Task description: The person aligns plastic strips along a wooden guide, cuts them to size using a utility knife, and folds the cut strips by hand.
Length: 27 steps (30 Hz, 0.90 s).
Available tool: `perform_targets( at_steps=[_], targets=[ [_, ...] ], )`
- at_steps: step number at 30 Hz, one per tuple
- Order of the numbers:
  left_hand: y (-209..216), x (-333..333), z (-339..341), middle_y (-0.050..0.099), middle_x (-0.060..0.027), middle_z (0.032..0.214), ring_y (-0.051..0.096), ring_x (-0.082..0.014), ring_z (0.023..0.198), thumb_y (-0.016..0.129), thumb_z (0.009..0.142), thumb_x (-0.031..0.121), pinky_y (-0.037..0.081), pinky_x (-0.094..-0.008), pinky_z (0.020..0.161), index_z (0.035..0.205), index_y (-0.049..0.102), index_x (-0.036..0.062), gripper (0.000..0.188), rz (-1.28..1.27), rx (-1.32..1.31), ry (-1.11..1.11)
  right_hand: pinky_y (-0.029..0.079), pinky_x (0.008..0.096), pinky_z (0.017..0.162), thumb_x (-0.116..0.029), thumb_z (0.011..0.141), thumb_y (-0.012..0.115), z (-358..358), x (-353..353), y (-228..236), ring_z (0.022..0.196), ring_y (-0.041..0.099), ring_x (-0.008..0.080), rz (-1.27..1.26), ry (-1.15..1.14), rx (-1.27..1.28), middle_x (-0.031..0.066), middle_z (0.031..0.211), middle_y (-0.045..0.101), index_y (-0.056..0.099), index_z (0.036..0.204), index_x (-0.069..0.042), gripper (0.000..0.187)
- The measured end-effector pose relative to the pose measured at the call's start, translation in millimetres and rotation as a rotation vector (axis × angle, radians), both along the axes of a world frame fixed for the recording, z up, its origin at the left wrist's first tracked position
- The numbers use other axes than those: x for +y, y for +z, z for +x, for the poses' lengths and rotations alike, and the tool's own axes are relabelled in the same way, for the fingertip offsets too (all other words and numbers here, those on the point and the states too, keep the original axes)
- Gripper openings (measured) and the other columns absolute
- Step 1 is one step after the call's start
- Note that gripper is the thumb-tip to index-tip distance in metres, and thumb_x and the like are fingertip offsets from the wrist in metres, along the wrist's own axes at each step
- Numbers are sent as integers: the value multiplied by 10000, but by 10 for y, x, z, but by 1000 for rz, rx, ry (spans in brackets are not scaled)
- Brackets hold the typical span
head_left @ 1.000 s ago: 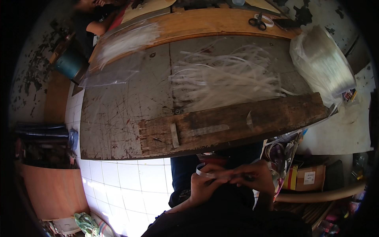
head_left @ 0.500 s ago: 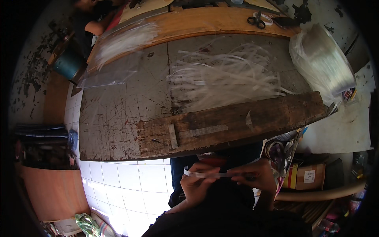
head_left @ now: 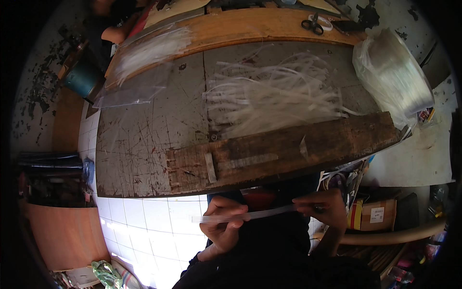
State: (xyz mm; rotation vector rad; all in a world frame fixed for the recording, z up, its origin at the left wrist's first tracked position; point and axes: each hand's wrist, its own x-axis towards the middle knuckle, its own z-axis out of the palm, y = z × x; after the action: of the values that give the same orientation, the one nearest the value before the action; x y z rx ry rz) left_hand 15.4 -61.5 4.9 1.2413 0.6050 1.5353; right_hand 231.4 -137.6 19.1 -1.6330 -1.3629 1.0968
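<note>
A clear, ribbed plastic strip (head_left: 269, 212) stretches between my two hands, below the table's near edge. My left hand (head_left: 224, 221) pinches it between thumb and fingers, and its free end sticks out to the left. At the strip's other end, my right hand (head_left: 323, 207) grips it with closed fingers. On the table beyond lies a loose heap of similar translucent strips (head_left: 279, 94). Between the heap and my hands is a worn wooden board (head_left: 279, 151), with a small wooden piece (head_left: 211, 167) fixed across its left part.
A large wrapped spool of clear strip (head_left: 394, 72) stands at the right. Black scissors (head_left: 313, 25) lie at the back near a white tape roll. A plastic bag of strips (head_left: 151, 53) rests at the far left, near another person's arm (head_left: 114, 34). Cardboard boxes (head_left: 378, 215) sit lower right.
My hands have moved apart, the left one leftward and the right one slightly rightward. More of the strip now shows between them, and its curled left end is straighter.
</note>
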Motion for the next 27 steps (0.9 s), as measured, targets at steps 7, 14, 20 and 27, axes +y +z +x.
perform_targets(
  at_steps=[7,14,20,27],
  targets=[
    [270,221,-5,584,-115,824,603,-156,679,670,784,205,499,-227,578,889,638,-32,261,126,149,-111,476,202,536,-66,672,738,109,14,16,634,634,98,71,-44,-42,72,802,677,680,947,-81,282],
    [448,265,177,613,-83,895,630,-154,814,688,710,10,539,-250,683,993,656,51,288,115,405,-393,409,182,476,0,612,758,-18,170,404,567,563,53,236,-85,80,106,955,650,645,1018,-54,425],
    [439,261,218,569,-138,976,620,-183,840,640,738,-22,523,-256,692,959,628,-30,222,41,429,-464,407,205,455,-2,591,760,-285,325,455,528,546,78,395,-24,-42,67,782,657,655,956,-54,384],
    [401,297,243,588,-133,937,628,-179,790,635,755,13,519,-247,643,973,637,-9,219,92,418,-425,419,240,444,-104,586,766,-291,331,302,481,556,146,551,-134,-137,57,630,623,677,895,-74,323]
  ],
)
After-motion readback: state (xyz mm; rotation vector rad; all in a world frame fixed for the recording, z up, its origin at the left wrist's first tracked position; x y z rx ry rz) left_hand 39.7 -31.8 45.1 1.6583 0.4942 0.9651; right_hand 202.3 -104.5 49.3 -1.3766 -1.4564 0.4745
